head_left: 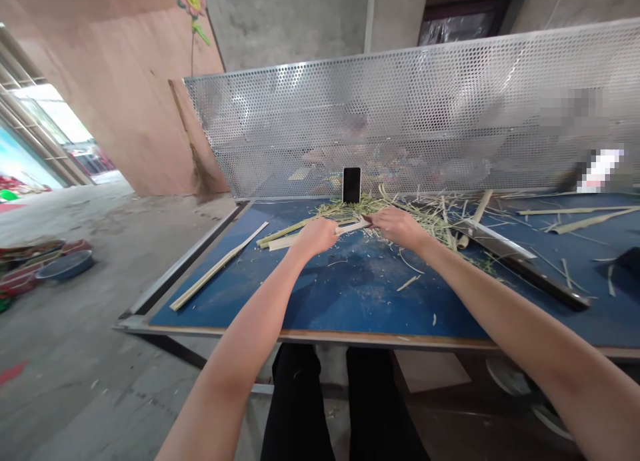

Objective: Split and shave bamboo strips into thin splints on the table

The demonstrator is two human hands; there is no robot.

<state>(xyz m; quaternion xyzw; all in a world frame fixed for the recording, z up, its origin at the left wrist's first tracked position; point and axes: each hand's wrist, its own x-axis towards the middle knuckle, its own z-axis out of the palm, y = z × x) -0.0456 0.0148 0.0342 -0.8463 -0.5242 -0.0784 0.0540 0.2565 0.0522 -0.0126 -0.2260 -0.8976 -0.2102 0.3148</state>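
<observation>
Both my arms reach out over a blue table (350,294). My left hand (316,235) is closed round a pale bamboo strip (283,239) that runs left across the tabletop. My right hand (395,225) is closed on the same strip's right end, the two hands close together with a short bit of strip between them. A pile of thin green and pale bamboo shavings (425,215) lies just behind and to the right of my hands.
A large cleaver (515,261) lies on the table to the right. A long bamboo slat (220,266) lies at the left. A phone (351,185) stands against a perforated metal screen (400,107). More strips lie at far right. Bowls sit on the floor at left.
</observation>
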